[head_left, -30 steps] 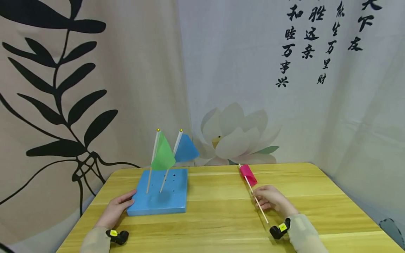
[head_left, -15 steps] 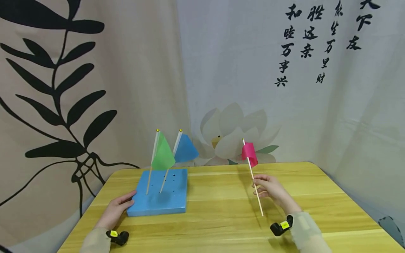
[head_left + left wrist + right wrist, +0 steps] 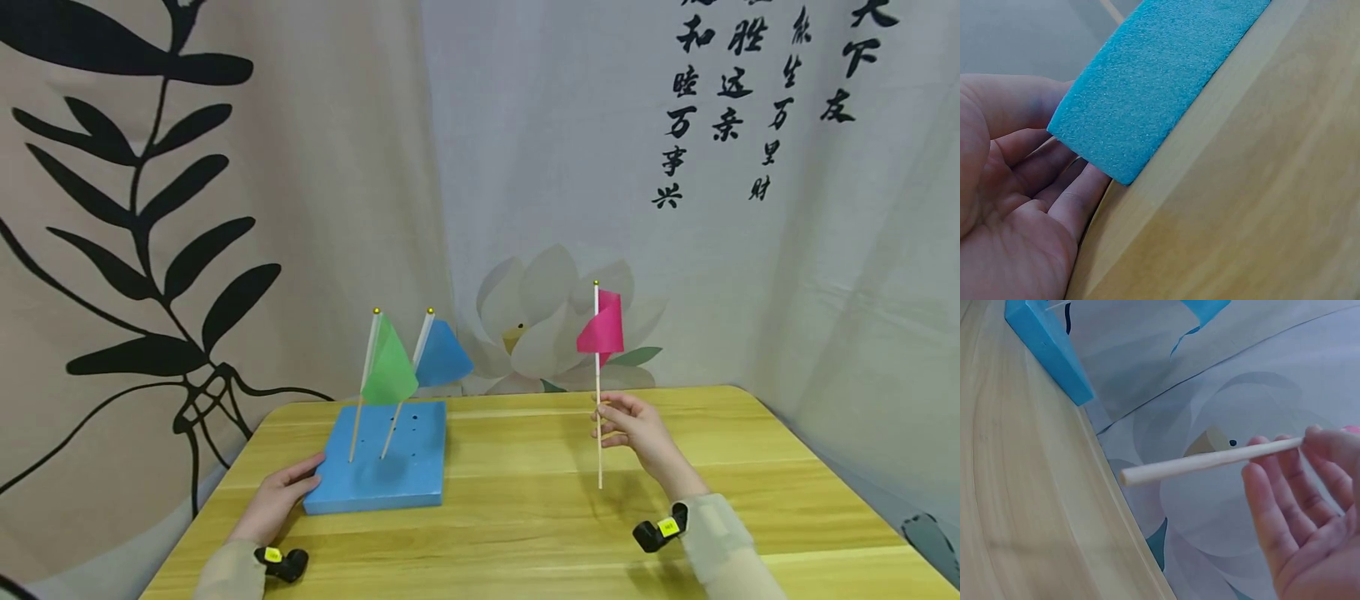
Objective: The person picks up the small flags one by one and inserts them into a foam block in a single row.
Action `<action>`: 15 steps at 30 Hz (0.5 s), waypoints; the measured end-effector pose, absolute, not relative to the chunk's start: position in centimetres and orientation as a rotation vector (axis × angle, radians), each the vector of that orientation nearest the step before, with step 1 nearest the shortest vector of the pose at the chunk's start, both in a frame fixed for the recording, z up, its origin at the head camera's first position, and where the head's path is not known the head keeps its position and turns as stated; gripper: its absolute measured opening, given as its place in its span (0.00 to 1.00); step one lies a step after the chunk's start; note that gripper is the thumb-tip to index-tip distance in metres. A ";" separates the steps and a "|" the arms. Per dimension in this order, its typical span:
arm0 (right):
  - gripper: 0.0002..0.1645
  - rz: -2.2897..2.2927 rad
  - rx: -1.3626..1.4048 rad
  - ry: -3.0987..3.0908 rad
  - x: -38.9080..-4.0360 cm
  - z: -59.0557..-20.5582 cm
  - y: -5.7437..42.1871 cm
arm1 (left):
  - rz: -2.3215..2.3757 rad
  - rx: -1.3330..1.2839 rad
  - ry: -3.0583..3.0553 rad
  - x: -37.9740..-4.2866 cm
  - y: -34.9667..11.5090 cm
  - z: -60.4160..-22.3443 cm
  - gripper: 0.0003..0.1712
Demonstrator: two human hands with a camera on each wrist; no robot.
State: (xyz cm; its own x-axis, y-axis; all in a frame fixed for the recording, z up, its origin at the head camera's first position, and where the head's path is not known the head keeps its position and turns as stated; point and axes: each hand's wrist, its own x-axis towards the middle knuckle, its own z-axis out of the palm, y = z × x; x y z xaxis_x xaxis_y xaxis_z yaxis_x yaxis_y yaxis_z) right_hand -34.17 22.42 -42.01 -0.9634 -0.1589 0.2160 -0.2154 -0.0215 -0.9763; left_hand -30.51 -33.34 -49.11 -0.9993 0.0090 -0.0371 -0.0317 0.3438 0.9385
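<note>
My right hand pinches the thin wooden stick of a pink flag, held upright above the table. In the right wrist view the lower end of the stick sticks out bare beyond the fingers. My left hand grips the left edge of a blue foam board, with a corner of the foam between thumb and fingers in the left wrist view. A green flag and a blue flag stand tilted in the board. Small holes show in its top.
The wooden table carries the board on its left side. Behind it hangs a curtain printed with leaves, a lotus and black characters. A small black camera sits on each wrist.
My right hand has raised the pink flag and turned it from a slant, leaning away, to upright. The left hand and the board have stayed in place.
</note>
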 end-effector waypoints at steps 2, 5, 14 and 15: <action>0.11 2.188 0.429 -2.147 -34.2 -42.0 22.3 | 1.781 -0.017 2.544 -30.6 -33.4 -49.1 0.34; 0.09 2.217 0.452 -2.100 -34.2 -41.9 22.1 | 1.787 -0.011 2.539 -30.6 -33.4 -49.1 0.34; 0.07 2.321 0.491 -1.976 -35.0 -41.7 21.5 | 1.781 -0.006 2.537 -30.4 -33.2 -48.8 0.33; 0.07 2.337 0.504 -1.950 -35.1 -41.8 21.5 | 1.781 -0.008 2.538 -30.4 -33.1 -48.8 0.33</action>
State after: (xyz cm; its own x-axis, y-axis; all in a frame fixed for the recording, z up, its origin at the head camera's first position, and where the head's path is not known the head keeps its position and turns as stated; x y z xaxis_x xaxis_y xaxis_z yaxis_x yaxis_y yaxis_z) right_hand -35.11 21.52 -41.78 -0.9451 -0.1633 0.2830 -0.2491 -0.2003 -0.9475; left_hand -30.36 -33.14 -48.81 -0.9991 0.0194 -0.0368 -0.0280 0.3405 0.9398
